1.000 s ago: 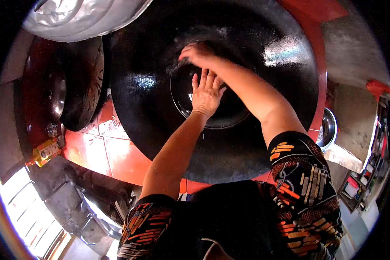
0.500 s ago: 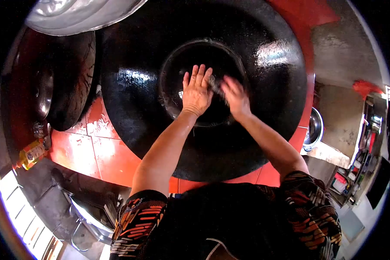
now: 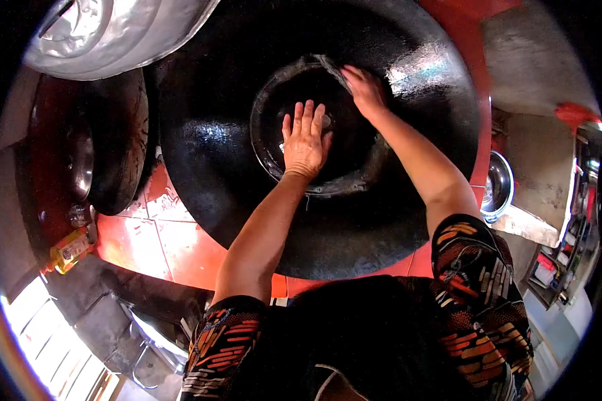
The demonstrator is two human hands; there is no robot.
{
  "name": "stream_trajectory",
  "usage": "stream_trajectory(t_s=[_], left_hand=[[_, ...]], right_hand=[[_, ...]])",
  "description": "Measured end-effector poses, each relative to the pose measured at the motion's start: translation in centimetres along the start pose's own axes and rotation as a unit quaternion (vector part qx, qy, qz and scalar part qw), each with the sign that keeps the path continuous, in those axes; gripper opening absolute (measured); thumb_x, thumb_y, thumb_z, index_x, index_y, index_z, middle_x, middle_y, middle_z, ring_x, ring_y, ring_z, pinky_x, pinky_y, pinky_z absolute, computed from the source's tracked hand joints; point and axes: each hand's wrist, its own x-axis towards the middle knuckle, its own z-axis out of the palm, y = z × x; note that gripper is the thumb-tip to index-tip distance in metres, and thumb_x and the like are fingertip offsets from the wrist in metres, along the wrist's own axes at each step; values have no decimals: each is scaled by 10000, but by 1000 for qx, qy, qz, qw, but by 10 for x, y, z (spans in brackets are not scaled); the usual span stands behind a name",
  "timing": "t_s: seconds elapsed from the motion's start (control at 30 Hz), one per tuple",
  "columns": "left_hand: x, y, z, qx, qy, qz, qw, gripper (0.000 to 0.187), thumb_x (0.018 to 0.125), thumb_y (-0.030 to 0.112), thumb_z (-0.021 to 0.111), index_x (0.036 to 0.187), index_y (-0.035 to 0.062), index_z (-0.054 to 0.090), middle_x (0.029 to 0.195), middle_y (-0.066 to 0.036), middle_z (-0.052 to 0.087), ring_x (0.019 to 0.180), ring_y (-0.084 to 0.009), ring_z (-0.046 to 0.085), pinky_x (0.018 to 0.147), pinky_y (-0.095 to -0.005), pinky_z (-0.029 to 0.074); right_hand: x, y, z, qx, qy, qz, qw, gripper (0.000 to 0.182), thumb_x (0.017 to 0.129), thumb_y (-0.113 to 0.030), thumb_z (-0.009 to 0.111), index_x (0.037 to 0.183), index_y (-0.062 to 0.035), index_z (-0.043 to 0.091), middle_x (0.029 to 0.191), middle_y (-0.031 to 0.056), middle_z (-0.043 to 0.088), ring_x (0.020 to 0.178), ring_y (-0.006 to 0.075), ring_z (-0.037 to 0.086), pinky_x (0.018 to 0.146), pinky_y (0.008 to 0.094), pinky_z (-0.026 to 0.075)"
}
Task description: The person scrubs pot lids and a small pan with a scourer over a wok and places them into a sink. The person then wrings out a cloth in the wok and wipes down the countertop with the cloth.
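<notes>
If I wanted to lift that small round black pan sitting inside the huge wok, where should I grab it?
Probably at the near rim of the small pan, from the person's side. No handle shows, the left hand lies flat inside it, and the right hand works a scrubber at the far rim.

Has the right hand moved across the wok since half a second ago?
Yes. The right hand, with its scrubbing pad, went from beside the flat left hand up to the far rim of the wok's inner ring.
</notes>
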Motion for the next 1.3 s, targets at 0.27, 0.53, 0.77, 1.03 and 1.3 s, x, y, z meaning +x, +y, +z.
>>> stream_trajectory(t_s=[0.27,0.53,0.77,1.03,1.3], left_hand=[[-2,-6,-1,-48,55,18,997,490,961,300,452,1426,156,403,1459,-104,404,1371,-321,333,1138,-475,202],[-4,-6,-1,-70,62,20,995,482,942,226,493,1414,158,419,1441,-111,422,1359,-334,348,1124,-483,224],[-3,-11,-3,-107,67,17,992,467,925,230,524,1378,135,461,1383,-120,476,1311,-332,399,1105,-467,256],[76,-35,-19,-81,141,122,979,414,850,139,601,1261,178,589,1337,-115,519,1234,-354,452,986,-473,380],[145,-19,1,155,-164,168,960,523,860,268,614,1358,380,499,1400,-55,436,1284,-281,376,1023,-513,350]], right_hand=[[-175,-102,-40,-171,-157,-125,965,557,732,-13,568,1267,-169,589,1441,82,447,1298,297,454,959,446,447],[-43,13,-2,-42,-4,47,998,645,779,144,459,1387,-73,454,1466,138,391,1321,339,393,1079,356,344],[35,-53,29,-56,-11,-44,997,391,847,-139,610,1238,-144,605,1319,70,555,1211,292,516,1010,406,424],[-71,-74,-2,-81,18,-200,976,285,859,-180,623,1116,-60,641,1167,126,606,1125,313,551,916,404,451],[-70,-77,-7,-134,-40,-212,967,489,791,-434,699,1258,-408,558,1331,20,495,1211,292,469,896,470,426]])
